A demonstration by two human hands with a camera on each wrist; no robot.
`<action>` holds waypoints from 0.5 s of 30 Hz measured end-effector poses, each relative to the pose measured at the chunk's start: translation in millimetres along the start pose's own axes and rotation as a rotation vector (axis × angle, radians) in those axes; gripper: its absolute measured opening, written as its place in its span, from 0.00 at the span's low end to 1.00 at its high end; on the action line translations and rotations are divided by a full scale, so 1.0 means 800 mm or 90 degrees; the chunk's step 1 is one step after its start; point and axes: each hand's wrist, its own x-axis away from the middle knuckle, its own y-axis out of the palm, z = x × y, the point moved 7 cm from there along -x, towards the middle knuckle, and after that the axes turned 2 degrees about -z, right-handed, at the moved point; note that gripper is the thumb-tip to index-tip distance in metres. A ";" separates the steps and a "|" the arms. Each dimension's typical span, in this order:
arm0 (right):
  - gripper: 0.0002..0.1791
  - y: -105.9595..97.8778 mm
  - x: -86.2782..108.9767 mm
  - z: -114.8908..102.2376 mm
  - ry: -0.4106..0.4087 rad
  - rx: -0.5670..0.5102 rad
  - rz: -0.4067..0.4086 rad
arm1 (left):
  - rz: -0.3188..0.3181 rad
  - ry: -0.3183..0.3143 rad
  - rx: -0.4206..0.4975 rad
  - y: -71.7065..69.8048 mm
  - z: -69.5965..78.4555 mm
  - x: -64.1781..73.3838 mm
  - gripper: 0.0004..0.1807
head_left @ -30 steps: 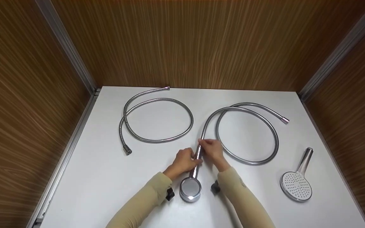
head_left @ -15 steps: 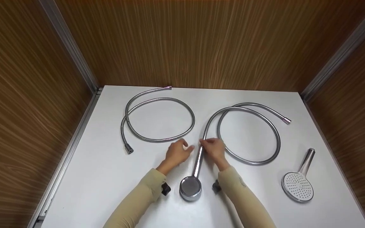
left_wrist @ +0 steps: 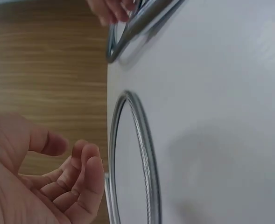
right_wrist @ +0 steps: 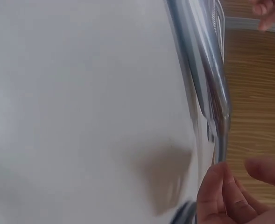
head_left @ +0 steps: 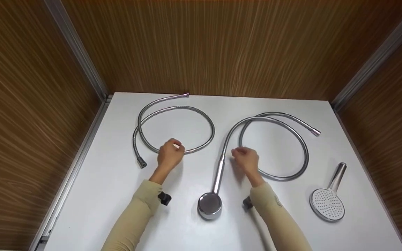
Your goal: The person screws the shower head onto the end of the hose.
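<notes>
We judge hose joined to showerhead, six o'clock on bench | left hand, right hand: loosely curled, empty | next likely calls for grasping sprayer, four o'clock

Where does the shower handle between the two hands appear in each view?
Head: shower handle below centre.
Left wrist: shower handle at top, just right of centre.
Right wrist: shower handle upper right, cut off at top.
Shared landmark: right hand, visible in all three.

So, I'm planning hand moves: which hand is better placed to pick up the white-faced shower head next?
Probably the right hand: it holds nothing and is nearer the white-faced shower head. The left hand is farther off, by the left hose.
</notes>
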 end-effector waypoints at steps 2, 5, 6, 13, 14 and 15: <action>0.21 -0.011 -0.001 0.003 0.008 -0.011 -0.008 | 0.015 -0.001 0.013 -0.013 -0.007 -0.004 0.10; 0.22 -0.031 -0.003 0.010 0.011 -0.003 0.004 | 0.034 -0.001 0.023 -0.029 -0.022 -0.008 0.10; 0.21 -0.038 -0.003 0.012 0.005 0.006 0.014 | 0.038 -0.005 0.023 -0.034 -0.028 -0.008 0.10; 0.20 -0.089 0.003 0.025 -0.017 0.033 0.062 | 0.048 -0.070 -0.004 -0.070 -0.067 -0.011 0.14; 0.21 -0.097 0.004 0.027 -0.013 0.030 0.064 | 0.048 -0.079 -0.008 -0.074 -0.073 -0.012 0.14; 0.21 -0.104 0.005 0.030 -0.009 0.029 0.068 | 0.051 -0.084 -0.010 -0.078 -0.078 -0.014 0.14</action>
